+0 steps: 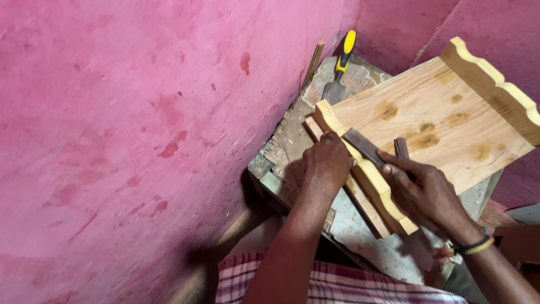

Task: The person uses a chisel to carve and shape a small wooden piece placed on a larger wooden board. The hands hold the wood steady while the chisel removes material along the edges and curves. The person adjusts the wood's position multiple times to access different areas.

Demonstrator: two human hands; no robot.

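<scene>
Two hands clamped on a flat metal file (364,146), left hand (328,163) at its far tip, right hand (424,188) hiding the handle, file slanting across the wavy wooden shelf (433,112) edge, counter (360,225) partly hidden.

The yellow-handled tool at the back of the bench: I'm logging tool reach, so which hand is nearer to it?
Left. The left hand rests on the scalloped rail below the yellow-handled tool; the right hand, holding the flat file, is lower and further right.
</scene>
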